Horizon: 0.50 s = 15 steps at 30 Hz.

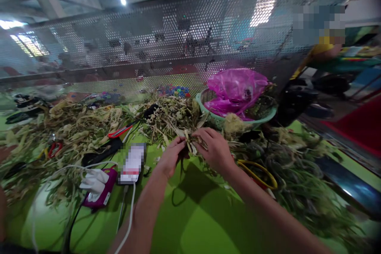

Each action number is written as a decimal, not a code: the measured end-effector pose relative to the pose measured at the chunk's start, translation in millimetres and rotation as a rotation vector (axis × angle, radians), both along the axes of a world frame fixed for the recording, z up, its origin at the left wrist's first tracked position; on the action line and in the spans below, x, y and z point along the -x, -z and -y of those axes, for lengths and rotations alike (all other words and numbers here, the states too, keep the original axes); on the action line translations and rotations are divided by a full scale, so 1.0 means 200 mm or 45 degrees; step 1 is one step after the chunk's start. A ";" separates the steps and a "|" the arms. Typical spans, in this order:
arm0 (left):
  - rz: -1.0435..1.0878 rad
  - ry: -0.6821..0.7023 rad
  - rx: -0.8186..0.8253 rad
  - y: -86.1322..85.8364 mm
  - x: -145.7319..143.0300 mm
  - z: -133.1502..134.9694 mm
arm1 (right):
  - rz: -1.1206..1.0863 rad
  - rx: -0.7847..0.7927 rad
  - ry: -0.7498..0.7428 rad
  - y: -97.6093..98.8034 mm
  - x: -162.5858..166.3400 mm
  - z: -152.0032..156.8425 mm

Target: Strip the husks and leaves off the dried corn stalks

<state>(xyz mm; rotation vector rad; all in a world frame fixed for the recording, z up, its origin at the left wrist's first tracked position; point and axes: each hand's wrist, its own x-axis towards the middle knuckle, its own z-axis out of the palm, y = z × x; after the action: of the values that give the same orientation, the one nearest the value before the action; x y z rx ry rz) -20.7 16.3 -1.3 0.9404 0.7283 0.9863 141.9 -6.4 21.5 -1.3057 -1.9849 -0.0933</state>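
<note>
Near the middle of the head view, both hands meet over the green table point(202, 214). My left hand point(172, 156) is closed, its fingertips pinching the lower part of a pale dried plant strip point(187, 135). From the other side, my right hand point(214, 149) is closed on the same strip with thumb and fingers. Parts of the strip are hidden by the fingers. Just beyond the hands lies a heap of dried plant scraps point(175, 115). Scissors with yellow handles point(258, 172) lie beside my right forearm, partly covered by greenery.
A green basket point(268, 117) holds a pink plastic bag point(238, 87). Left are a phone point(133, 162), a purple power strip point(102, 190) with cables, an orange cutter knife point(119, 131) and red-handled pliers point(55, 149). Dark green stems point(309, 194) spread right. A perforated metal panel point(133, 51) stands behind.
</note>
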 end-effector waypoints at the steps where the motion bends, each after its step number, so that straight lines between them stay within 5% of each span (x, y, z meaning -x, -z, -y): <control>1: 0.020 -0.013 0.001 0.00 0.00 0.00 | 0.005 -0.031 -0.030 0.00 0.00 0.00; 15: 0.078 -0.048 0.052 0.01 0.00 -0.01 | 0.036 -0.097 -0.260 0.02 0.01 0.00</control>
<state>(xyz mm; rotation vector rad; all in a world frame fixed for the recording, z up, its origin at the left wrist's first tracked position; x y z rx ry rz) -21.0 19.1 -3.4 0.8600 0.7146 1.0257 139.4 -6.2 16.7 -1.0533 -2.1060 -0.0893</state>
